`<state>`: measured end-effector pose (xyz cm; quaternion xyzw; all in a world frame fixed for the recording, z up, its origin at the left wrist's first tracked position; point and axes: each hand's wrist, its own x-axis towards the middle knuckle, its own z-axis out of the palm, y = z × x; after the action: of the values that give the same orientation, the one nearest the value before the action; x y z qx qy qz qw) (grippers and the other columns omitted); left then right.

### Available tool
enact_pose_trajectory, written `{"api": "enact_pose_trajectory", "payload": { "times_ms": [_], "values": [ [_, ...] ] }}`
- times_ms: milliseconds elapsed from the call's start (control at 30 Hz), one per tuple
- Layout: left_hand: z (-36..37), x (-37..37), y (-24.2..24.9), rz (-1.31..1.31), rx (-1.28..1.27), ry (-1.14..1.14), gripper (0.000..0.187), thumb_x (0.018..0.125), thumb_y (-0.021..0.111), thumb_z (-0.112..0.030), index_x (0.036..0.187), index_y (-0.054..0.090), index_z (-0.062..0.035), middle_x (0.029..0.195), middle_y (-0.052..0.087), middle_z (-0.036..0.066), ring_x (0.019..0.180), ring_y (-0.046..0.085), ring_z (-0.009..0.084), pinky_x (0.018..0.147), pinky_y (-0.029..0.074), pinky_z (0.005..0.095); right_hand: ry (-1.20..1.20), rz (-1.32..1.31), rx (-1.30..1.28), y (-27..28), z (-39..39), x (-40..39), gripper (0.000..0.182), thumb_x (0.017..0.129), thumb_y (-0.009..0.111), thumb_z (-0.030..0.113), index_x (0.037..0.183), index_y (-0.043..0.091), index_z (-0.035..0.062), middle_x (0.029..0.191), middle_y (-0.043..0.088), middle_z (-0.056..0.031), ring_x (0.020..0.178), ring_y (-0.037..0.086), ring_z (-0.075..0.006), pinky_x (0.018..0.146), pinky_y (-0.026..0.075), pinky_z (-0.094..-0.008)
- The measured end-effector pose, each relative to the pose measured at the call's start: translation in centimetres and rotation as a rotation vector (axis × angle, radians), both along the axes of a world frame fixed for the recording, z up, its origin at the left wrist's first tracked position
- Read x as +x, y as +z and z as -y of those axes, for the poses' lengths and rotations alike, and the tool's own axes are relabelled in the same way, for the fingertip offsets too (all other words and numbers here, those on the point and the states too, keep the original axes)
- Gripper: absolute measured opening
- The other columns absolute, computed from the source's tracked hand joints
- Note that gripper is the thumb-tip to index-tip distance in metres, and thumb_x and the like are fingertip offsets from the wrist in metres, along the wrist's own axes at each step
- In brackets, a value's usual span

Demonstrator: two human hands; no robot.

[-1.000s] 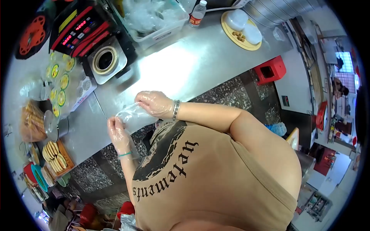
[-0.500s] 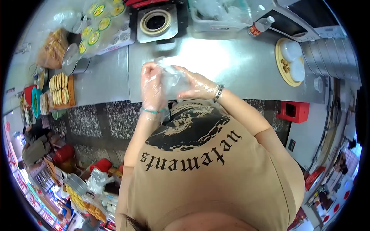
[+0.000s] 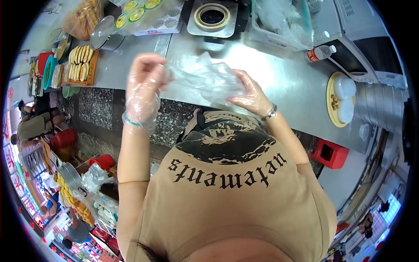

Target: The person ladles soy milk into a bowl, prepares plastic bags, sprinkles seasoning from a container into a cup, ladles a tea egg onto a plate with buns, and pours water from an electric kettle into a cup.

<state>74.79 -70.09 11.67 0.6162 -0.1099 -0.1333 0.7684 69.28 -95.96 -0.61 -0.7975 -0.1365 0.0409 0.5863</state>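
Note:
A clear plastic bag (image 3: 211,78) is stretched between my two hands above the steel counter (image 3: 283,81). My left hand (image 3: 146,81), in a clear disposable glove with a teal band at the wrist, is closed with its fingers pinching the bag's left end. At the bag's right end, the bunched plastic lies in the grip of my right hand (image 3: 252,94). That hand looks gloved too, and a dark beaded bracelet (image 3: 271,112) circles its wrist. Nothing can be made out inside the bag.
Flat breads (image 3: 80,63) stand in rows on a wooden tray at the left. A round-topped appliance (image 3: 212,16) and a plastic bin of bags (image 3: 283,39) line the back. To the right are a bottle (image 3: 321,53), a yellow plate (image 3: 335,120) and a red stool (image 3: 329,153).
My hands have moved apart. The left has gone left, drawing the bag out between them, and the right has shifted right. The whole view has also turned and shifted.

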Motion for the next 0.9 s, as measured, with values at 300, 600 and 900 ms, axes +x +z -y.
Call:
{"api": "enact_pose_trajectory", "payload": {
  "times_ms": [300, 600, 900],
  "values": [
    [1.2, -1.4, 1.0, 0.721, 1.004, -0.283, 0.013, 0.083, 0.058, -0.002, 0.095, 0.062, -0.0043, 0.082, 0.06, 0.013, 0.078, 0.059, 0.0329, 0.067, 0.048, 0.0379, -0.067, -0.106, 0.07, 1.7, -0.7, -0.4, 0.061, 0.074, 0.079, 0.027, 0.124, 0.05, 0.0084, 0.116, 0.058, -0.0066, 0.111, 0.055, -0.0191, 0.095, 0.044, -0.0331],
    [1.2, -1.5, 0.0, 0.582, 1.509, -0.562, 0.035, 0.086, 0.06, -0.035, 0.105, 0.064, -0.0061, 0.098, 0.062, 0.016, 0.087, 0.062, 0.0347, 0.075, 0.05, 0.0414, -0.043, -0.058, 0.086, 1.7, -0.7, -1.0, 0.047, 0.078, 0.075, 0.017, 0.118, 0.055, 0.0051, 0.114, 0.058, -0.0055, 0.108, 0.054, -0.0166, 0.095, 0.043, -0.0308],
    [1.5, -1.3, -1.8, 0.411, 1.14, -0.547, 0.054, 0.076, 0.07, -0.047, 0.103, 0.059, -0.0011, 0.11, 0.054, 0.018, 0.101, 0.056, 0.0355, 0.087, 0.046, 0.0397, -0.126, -0.487, 1.077, -1.4, -0.5, -1.1, 0.037, 0.087, 0.063, 0.02, 0.121, 0.053, 0.0064, 0.114, 0.057, -0.0044, 0.11, 0.054, -0.0173, 0.097, 0.044, -0.0355]
  ]
}}
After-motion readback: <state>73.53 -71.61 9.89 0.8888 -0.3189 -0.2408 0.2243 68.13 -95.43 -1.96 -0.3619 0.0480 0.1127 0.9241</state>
